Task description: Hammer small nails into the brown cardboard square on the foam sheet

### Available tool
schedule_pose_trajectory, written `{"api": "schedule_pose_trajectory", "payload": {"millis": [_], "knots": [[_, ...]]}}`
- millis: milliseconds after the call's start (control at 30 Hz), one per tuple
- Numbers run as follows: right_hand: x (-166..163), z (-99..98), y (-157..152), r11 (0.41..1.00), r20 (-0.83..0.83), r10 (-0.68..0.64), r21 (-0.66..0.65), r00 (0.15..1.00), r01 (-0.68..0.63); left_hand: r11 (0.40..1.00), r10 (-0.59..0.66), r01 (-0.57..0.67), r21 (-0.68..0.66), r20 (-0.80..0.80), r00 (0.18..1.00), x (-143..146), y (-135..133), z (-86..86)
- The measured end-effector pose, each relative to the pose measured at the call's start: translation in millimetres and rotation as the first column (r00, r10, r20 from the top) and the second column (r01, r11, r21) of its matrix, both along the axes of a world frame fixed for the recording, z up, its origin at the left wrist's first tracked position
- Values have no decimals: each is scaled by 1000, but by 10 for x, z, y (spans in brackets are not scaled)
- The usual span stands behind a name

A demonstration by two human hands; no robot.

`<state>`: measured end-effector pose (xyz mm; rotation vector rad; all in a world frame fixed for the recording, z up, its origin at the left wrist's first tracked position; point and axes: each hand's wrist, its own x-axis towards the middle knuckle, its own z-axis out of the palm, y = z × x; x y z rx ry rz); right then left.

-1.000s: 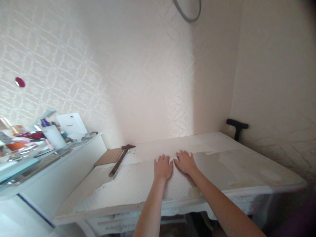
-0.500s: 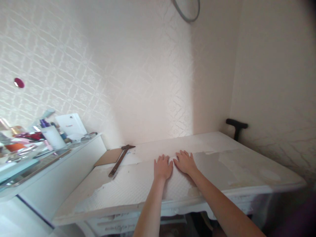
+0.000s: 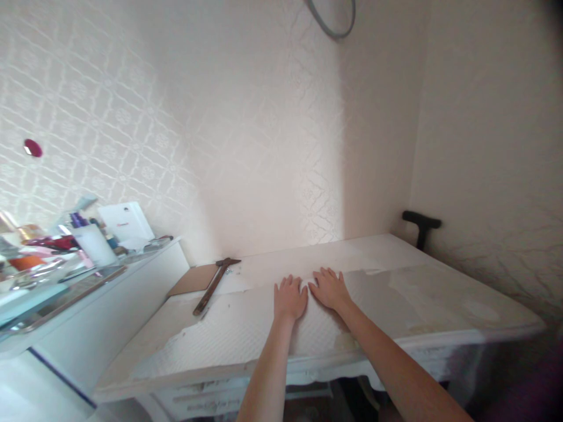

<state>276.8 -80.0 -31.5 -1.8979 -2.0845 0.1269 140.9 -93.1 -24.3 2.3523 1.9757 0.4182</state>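
My left hand (image 3: 290,298) lies flat on the worn white tabletop (image 3: 246,328), fingers spread and pointing towards the wall. Close beside it, my right hand (image 3: 329,289) also rests palm down with its fingers apart; the two thumbs nearly meet. Neither hand holds anything. To the left of my hands, a hammer (image 3: 212,291) with a wooden handle and dark metal head lies at a slant, its head partly by a flat brown board (image 3: 193,279). A few tiny metal bits (image 3: 233,270), too small to name, lie beside the hammer head.
A white cabinet (image 3: 132,305) stands at the left, crowded with a white pump bottle (image 3: 93,243), a white box (image 3: 126,223) and other small items. A black T-shaped handle (image 3: 421,225) rises behind the table's right edge. A grey cable loop (image 3: 336,35) hangs on the wall.
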Motion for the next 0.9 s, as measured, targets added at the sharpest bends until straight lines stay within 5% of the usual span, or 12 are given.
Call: {"api": "schedule_pose_trajectory", "payload": {"millis": [900], "knots": [[4,-22,25,1000,12,-1,-4,1000,2,1000,3,-3,11,-9,1000,1,-11,6]]}}
